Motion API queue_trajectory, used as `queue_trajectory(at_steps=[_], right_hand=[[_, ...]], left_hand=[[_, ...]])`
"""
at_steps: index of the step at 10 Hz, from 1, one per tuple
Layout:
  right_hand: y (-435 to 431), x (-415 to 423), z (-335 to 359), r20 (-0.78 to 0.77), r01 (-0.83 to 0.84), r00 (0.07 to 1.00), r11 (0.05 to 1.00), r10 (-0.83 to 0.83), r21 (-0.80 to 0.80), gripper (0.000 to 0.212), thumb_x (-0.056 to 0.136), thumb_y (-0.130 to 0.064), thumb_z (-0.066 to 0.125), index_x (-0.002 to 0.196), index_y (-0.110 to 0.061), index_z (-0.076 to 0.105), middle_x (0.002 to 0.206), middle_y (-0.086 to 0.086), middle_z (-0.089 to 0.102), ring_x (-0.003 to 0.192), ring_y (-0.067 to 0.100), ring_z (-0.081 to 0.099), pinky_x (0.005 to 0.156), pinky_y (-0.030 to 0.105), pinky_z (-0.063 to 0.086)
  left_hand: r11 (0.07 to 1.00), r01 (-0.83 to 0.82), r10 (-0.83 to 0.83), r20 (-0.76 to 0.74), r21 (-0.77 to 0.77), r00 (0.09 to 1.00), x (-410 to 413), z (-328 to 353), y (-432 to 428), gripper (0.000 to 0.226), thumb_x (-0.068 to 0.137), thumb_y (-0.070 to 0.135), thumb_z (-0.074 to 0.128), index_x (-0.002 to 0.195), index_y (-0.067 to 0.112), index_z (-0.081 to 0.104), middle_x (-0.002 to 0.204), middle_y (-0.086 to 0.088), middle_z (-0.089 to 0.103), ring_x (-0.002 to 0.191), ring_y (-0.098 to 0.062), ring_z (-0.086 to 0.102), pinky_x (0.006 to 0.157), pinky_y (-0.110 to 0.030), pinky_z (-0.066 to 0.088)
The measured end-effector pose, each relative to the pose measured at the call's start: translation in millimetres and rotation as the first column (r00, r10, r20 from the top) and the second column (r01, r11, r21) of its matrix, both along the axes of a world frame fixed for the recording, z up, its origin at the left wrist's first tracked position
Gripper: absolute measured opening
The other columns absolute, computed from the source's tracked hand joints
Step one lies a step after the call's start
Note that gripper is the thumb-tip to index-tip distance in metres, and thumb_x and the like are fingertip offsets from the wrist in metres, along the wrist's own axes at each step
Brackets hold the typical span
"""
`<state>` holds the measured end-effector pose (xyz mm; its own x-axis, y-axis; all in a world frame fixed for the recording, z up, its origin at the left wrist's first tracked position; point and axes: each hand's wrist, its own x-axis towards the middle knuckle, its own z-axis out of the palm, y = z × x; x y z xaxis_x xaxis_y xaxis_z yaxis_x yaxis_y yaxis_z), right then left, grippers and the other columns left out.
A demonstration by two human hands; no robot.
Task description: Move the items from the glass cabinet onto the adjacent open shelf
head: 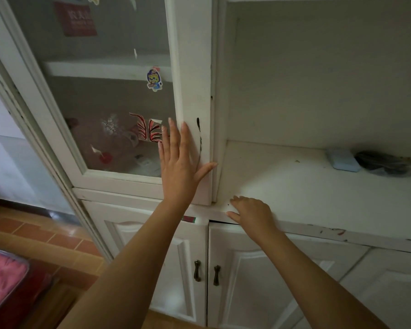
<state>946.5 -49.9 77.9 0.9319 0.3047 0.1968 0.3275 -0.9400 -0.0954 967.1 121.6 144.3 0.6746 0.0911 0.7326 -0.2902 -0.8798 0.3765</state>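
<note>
Blurred items behind shut glass door

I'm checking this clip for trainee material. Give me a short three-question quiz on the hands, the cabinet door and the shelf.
1. True or false: the glass door is shut.
2. Where does the left hand lie? A) flat on the door's frame B) on a lower handle C) inside the cabinet
3. Fill in: the right hand rests on the front edge of the open ____.

Key:
1. True; the frame sits flush.
2. A
3. shelf; a pale blue box and a dark bag sit at its back.
</note>
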Motion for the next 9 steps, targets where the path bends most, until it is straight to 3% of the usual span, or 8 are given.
queue_trajectory(at_steps=[2,3,4,5,7,8,9], right_hand=[[5,-10,3,-0.009,0.036,0.999,0.999,-0.036,0.009,0.027,0.093,-0.029,0.047,0.107,-0.008,0.053,0.102,0.011,0.060,0.091,0.027,0.059,0.062,0.029,0.035],[3,-14,10,-0.097,-0.008,0.995,1.000,0.010,0.022,0.028,0.093,-0.020,0.045,0.115,-0.004,0.050,0.114,0.014,0.057,0.103,0.028,0.054,0.075,0.033,0.044],[-6,-22,19,-0.245,-0.066,0.966,0.996,0.080,0.064,0.039,0.093,-0.018,0.042,0.130,-0.004,0.041,0.136,0.017,0.044,0.125,0.031,0.038,0.101,0.041,0.037],[-18,-37,30,-0.233,-0.047,0.969,0.985,0.086,0.168,0.046,0.094,-0.019,0.043,0.138,-0.010,0.032,0.148,0.011,0.031,0.136,0.026,0.025,0.110,0.038,0.026],[-57,-74,55,-0.090,0.003,0.996,0.943,0.029,0.334,0.045,0.093,-0.020,0.047,0.136,-0.012,0.038,0.140,0.011,0.044,0.128,0.026,0.039,0.105,0.034,0.032],[-81,-98,65,0.013,-0.031,1.000,0.933,0.029,0.358,0.044,0.092,-0.019,0.049,0.135,-0.014,0.039,0.140,0.009,0.045,0.128,0.024,0.038,0.104,0.033,0.031],[-104,-123,78,0.095,-0.037,0.995,0.937,0.003,0.347,0.044,0.092,-0.020,0.049,0.135,-0.016,0.038,0.141,0.006,0.044,0.130,0.022,0.035,0.106,0.033,0.029]], left_hand=[[0.999,-0.035,0.035,-0.023,-0.003,0.999,-11,6,-4,0.098,0.071,0.066,0.051,0.141,0.023,-0.001,0.155,-0.017,0.007,0.142,-0.026,0.000,0.114,-0.041,0.003],[0.997,-0.077,0.078,-0.057,0.005,0.995,-18,10,-9,0.099,0.071,0.062,0.055,0.141,0.024,-0.005,0.155,-0.014,0.006,0.142,-0.024,-0.001,0.113,-0.042,0.000],[0.996,-0.081,0.085,-0.135,0.038,0.987,-26,15,-9,0.102,0.075,0.053,0.061,0.144,0.020,-0.006,0.157,-0.010,0.001,0.144,-0.025,-0.002,0.115,-0.046,0.000],[0.998,-0.036,0.046,-0.172,0.058,0.984,-38,23,-1,0.093,0.080,0.046,0.059,0.144,0.022,-0.003,0.157,-0.007,-0.002,0.145,-0.023,-0.003,0.116,-0.049,0.002],[0.998,0.057,-0.048,-0.223,0.032,0.974,-72,37,-17,0.076,0.087,0.034,0.056,0.145,0.024,0.008,0.156,-0.014,0.009,0.144,-0.027,0.007,0.116,-0.049,0.012],[0.997,0.072,-0.073,-0.154,-0.012,0.985,-95,40,-36,0.068,0.087,0.031,0.057,0.143,0.017,0.021,0.151,-0.020,0.023,0.139,-0.033,0.022,0.113,-0.047,0.022],[0.988,0.137,-0.148,-0.201,-0.067,0.968,-114,44,-54,0.057,0.088,0.032,0.055,0.138,0.016,0.033,0.137,-0.017,0.045,0.124,-0.033,0.044,0.098,-0.044,0.039]])
